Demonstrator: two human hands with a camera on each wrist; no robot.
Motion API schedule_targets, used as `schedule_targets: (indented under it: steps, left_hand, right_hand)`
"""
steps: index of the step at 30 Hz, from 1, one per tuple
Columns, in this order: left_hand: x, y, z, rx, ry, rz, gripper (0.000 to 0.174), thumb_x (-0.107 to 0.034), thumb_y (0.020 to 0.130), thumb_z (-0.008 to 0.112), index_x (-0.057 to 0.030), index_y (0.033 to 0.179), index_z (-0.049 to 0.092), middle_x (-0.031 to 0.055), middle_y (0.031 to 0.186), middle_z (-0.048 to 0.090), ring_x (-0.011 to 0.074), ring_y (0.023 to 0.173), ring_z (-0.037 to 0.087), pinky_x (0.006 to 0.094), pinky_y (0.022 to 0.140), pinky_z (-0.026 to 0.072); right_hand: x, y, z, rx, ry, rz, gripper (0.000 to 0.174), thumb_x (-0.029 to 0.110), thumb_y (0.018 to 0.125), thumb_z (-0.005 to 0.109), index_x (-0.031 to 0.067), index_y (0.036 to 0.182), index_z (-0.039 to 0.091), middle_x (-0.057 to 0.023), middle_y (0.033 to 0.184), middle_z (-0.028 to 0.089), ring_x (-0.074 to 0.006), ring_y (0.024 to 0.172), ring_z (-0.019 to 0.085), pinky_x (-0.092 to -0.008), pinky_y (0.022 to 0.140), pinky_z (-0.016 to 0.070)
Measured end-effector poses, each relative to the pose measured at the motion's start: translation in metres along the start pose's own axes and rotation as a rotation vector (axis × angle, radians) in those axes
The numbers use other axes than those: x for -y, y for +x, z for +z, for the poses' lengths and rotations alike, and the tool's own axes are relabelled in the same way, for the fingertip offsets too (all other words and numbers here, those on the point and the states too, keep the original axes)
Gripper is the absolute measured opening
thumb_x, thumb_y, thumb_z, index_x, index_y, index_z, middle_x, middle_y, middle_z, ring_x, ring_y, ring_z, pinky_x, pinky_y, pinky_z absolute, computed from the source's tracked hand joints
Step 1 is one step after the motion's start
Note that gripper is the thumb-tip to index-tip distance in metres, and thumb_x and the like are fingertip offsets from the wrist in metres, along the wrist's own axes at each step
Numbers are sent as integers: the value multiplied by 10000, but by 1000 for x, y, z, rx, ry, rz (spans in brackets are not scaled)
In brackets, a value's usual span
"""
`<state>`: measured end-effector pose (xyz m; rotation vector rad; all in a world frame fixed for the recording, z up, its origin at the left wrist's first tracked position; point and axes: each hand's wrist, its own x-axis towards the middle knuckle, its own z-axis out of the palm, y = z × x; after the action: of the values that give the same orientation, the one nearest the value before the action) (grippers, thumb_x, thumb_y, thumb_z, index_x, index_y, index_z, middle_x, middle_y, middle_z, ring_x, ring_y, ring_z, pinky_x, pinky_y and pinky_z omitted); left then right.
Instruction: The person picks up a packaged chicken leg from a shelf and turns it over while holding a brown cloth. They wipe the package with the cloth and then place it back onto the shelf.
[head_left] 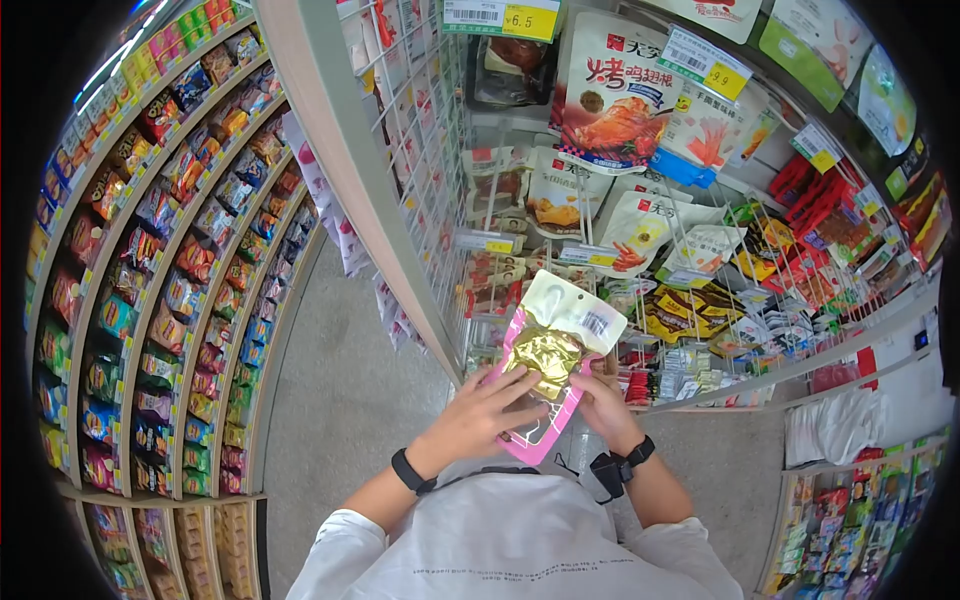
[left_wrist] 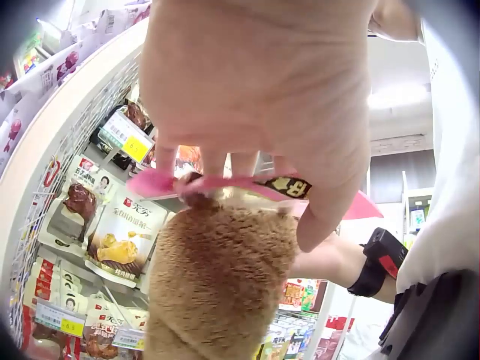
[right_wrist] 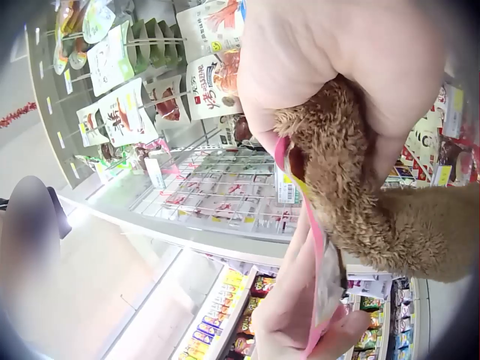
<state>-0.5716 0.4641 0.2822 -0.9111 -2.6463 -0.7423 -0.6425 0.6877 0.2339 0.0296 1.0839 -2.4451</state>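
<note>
A pink-edged packet (head_left: pixel 558 425) with a cream top and a gold foil patch (head_left: pixel 545 355) is held at chest height in the head view. My left hand (head_left: pixel 490 410) grips it with fingers spread over its front; the left wrist view shows the thumb at the packet's edge (left_wrist: pixel 240 182). At the opposite side my right hand (head_left: pixel 607 408) pinches the edge. Under the packet a brown fuzzy plush item (left_wrist: pixel 225 270) fills much of the left wrist view. In the right wrist view, the same plush (right_wrist: pixel 334 142) lies against the right palm (right_wrist: pixel 345 45). From above, the packet hides it.
Ahead stands a rack of hanging snack bags (head_left: pixel 615 100) with price tags (head_left: pixel 700 65) and wire mesh (head_left: pixel 420 100). A white upright (head_left: pixel 370 170) marks its left side. Curved shelves of snack packets (head_left: pixel 165 270) line the left, across a grey floor (head_left: pixel 330 420).
</note>
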Motion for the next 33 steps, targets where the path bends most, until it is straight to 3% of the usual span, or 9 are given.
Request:
schedule_targets:
  steps: [9, 12, 14, 16, 18, 20, 22, 24, 33]
  left_hand:
    - [0, 1, -12, 112, -178, 74, 523, -307, 636, 784, -226, 1138, 656, 52, 1409, 438, 283, 1319, 364, 528, 1050, 254]
    - [6, -7, 0, -52, -112, 17, 409, -307, 663, 769, -197, 1046, 675, 63, 1384, 449, 315, 1304, 368, 533, 1038, 260]
    - [16, -11, 13, -396, 26, -113, 379, -273, 677, 762, -177, 1026, 650, 90, 1348, 459, 342, 1262, 399, 539, 1021, 271]
    - [23, -14, 18, -431, 32, -149, 433, -252, 687, 767, -124, 1071, 613, 137, 1326, 455, 369, 1223, 415, 516, 1013, 289]
    - [23, -14, 21, -530, -347, -386, 507, -234, 706, 779, -59, 1134, 570, 175, 1323, 450, 353, 1209, 440, 458, 1001, 337]
    - [27, -16, 22, -443, -529, -481, 454, -201, 761, 759, -7, 1128, 576, 158, 1234, 546, 266, 1102, 539, 373, 929, 422]
    - [37, -21, 25, 3, -1069, -685, 398, -163, 806, 729, 6, 1137, 585, 95, 1103, 635, 160, 981, 590, 311, 859, 470]
    - [36, -18, 29, -73, -992, -557, 334, -133, 838, 695, 15, 1122, 599, 40, 1016, 665, 100, 915, 591, 282, 825, 478]
    - [39, -22, 32, -181, -958, -686, 229, -132, 860, 665, 5, 1042, 640, 25, 876, 669, 74, 746, 600, 254, 658, 499]
  right_hand:
    - [8, 3, 1, -86, -111, 40, 695, -72, 760, 642, 92, 1340, 296, -67, 1126, 553, -178, 1014, 596, -341, 833, 527]
    - [9, 1, 6, -41, -173, -31, 782, -74, 736, 664, 74, 1385, 254, -65, 1162, 537, -170, 1061, 565, -326, 879, 499]
    - [8, 1, 5, -12, -271, -52, 860, -73, 731, 669, 69, 1432, 192, -74, 1237, 505, -170, 1123, 526, -322, 918, 471]
    - [10, -2, 9, -4, -263, -35, 909, -62, 729, 682, 62, 1454, 149, -86, 1313, 461, -171, 1156, 502, -323, 930, 460]
    - [10, -3, 16, 18, -246, -54, 924, -62, 729, 685, 60, 1460, 134, -89, 1339, 442, -176, 1170, 494, -321, 946, 448]
    - [9, -2, 17, 50, -249, -41, 921, -58, 733, 687, 48, 1459, 130, -95, 1344, 438, -174, 1176, 489, -320, 955, 440]
    - [5, 0, 16, 83, -255, -27, 919, -54, 736, 689, 37, 1457, 127, -101, 1348, 434, -173, 1182, 483, -319, 964, 433]
    - [0, 3, 15, 76, -344, -71, 881, -18, 753, 703, 1, 1442, 155, -110, 1343, 441, -168, 1176, 489, -322, 978, 422]
    - [11, 4, 4, -82, -747, -306, 668, 76, 794, 706, -26, 1353, 354, -98, 1254, 522, -155, 1145, 503, -306, 983, 398]
